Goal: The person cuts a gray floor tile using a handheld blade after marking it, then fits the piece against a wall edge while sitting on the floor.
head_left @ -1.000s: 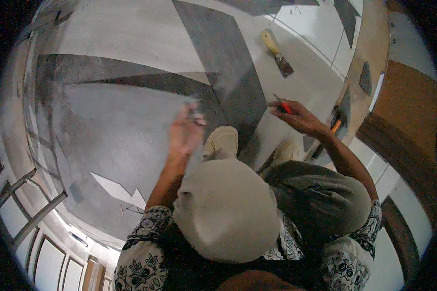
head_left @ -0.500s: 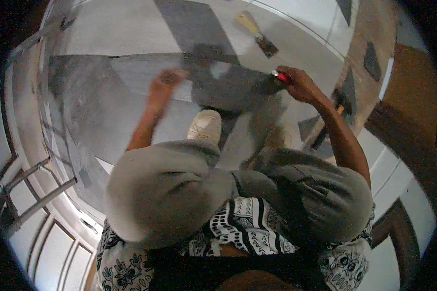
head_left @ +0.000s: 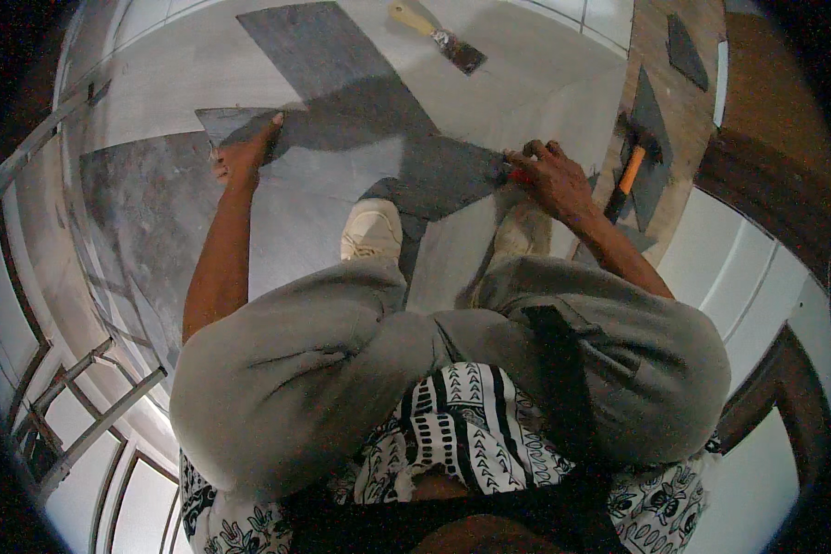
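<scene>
Pale grey flooring fills most of the view, bent by the lens, with darker grey sheets laid across it and a strip of brown wood running along the right side. A long dark sheet is seen stretching from the top centre down toward the middle, where it meets a dark grey piece lying between the two hands.

The left hand is stretched out to the person's left, its fingers pressed flat and extended onto the corner of a small grey piece; nothing is gripped, the piece is only held down. The right hand is curled at the right edge of the dark grey piece, fingers bent closed around a small red tool (only its red tip is seen, so its kind cannot be told). The knuckles rest on or just above the floor.

Two pale shoes are planted just below the dark grey piece, and the knees in grey trousers are folded in a squat beneath the camera.

A putty knife with a pale handle is left on the floor near the top, well apart from both hands. A hammer with an orange handle lies just beside the right hand on the wood strip, with dark offcuts near it.
</scene>
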Action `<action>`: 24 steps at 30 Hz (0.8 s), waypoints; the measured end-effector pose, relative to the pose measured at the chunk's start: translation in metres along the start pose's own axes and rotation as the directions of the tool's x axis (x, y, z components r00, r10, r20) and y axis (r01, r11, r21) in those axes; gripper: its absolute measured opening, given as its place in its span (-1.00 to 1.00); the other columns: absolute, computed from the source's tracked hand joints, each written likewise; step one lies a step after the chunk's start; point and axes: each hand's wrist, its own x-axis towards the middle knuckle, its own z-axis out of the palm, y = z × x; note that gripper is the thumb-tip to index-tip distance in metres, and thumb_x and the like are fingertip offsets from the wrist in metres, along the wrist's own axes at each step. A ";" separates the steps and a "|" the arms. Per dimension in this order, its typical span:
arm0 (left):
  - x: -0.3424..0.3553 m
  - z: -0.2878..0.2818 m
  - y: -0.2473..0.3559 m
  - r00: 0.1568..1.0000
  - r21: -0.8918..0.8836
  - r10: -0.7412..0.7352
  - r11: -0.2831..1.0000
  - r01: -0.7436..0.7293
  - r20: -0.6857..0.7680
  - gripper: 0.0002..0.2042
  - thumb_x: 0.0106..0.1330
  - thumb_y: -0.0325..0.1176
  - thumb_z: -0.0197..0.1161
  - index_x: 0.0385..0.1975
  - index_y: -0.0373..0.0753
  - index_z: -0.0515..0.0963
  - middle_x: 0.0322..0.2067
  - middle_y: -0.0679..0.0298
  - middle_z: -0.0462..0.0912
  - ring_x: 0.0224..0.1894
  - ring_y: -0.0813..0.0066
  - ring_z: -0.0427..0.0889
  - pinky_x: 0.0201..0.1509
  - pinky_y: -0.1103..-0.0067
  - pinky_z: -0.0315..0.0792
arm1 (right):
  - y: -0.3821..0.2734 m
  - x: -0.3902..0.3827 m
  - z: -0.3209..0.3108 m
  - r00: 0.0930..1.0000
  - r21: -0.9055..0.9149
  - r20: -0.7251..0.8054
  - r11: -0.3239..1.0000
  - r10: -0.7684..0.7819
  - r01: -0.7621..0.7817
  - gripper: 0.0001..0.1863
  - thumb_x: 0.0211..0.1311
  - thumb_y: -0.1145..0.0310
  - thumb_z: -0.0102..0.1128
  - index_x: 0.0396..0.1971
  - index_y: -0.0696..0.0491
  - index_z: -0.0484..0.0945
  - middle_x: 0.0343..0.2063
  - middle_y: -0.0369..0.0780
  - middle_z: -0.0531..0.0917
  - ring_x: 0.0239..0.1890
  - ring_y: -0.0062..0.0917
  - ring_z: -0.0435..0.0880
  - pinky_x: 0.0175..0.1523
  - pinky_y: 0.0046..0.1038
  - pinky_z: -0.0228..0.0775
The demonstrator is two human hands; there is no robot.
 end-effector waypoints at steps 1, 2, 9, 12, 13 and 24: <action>0.006 -0.007 -0.011 1.000 0.000 -0.007 1.000 0.007 -0.016 0.64 -0.43 0.52 0.55 0.47 -0.52 -0.33 0.48 -0.35 -0.30 0.54 -0.27 -0.28 0.52 -0.06 -0.20 | -0.006 0.002 0.004 1.000 0.006 -0.006 1.000 -0.015 0.015 -0.54 0.25 0.23 0.30 0.18 -0.21 0.55 -0.02 -0.24 0.57 0.06 -0.28 0.57 0.01 -0.24 0.58; 0.011 -0.010 -0.021 0.999 -0.004 0.037 0.999 -0.036 0.030 0.65 -0.44 0.48 0.58 0.46 -0.55 -0.35 0.48 -0.36 -0.30 0.54 -0.28 -0.28 0.52 -0.05 -0.19 | -0.008 0.003 0.008 1.000 0.042 0.016 0.999 -0.005 0.004 -0.53 0.24 0.24 0.31 0.18 -0.19 0.55 -0.02 -0.23 0.57 0.07 -0.29 0.57 0.01 -0.25 0.58; -0.005 -0.006 -0.039 1.000 0.057 -0.004 0.998 0.003 0.004 0.63 -0.44 0.41 0.64 0.43 -0.60 -0.31 0.44 -0.44 -0.25 0.53 -0.30 -0.24 0.53 0.01 -0.19 | 0.000 -0.003 0.019 1.000 0.167 0.023 0.986 -0.009 0.005 -0.49 0.21 0.32 0.30 0.21 -0.16 0.52 0.03 -0.22 0.55 0.00 -0.24 0.65 -0.02 -0.26 0.61; -0.010 0.000 -0.043 1.000 0.054 -0.019 0.998 0.019 0.002 0.63 -0.44 0.42 0.63 0.43 -0.60 -0.30 0.43 -0.42 -0.22 0.52 -0.28 -0.22 0.53 0.02 -0.17 | 0.002 -0.006 0.014 0.998 0.174 0.043 0.984 -0.037 0.029 -0.48 0.22 0.32 0.29 0.22 -0.15 0.50 0.05 -0.21 0.54 -0.04 -0.21 0.67 -0.05 -0.25 0.62; -0.012 -0.001 -0.043 1.000 0.048 -0.024 0.999 0.024 -0.002 0.63 -0.44 0.42 0.63 0.43 -0.59 -0.30 0.43 -0.42 -0.21 0.52 -0.27 -0.21 0.53 0.03 -0.16 | 0.002 -0.006 0.014 0.998 0.175 0.048 0.984 -0.036 0.027 -0.48 0.22 0.32 0.29 0.22 -0.15 0.50 0.05 -0.21 0.54 -0.04 -0.21 0.67 -0.05 -0.25 0.62; -0.034 -0.014 -0.037 0.998 -0.021 -0.058 0.998 0.057 -0.031 0.61 -0.46 0.42 0.63 0.43 -0.56 -0.25 0.41 -0.35 -0.11 0.51 -0.20 -0.13 0.52 0.10 -0.08 | -0.014 0.003 -0.010 0.989 0.203 0.147 0.977 0.029 -0.059 -0.46 0.22 0.16 0.34 0.19 -0.12 0.45 0.13 -0.11 0.49 -0.12 -0.04 0.69 -0.09 -0.09 0.58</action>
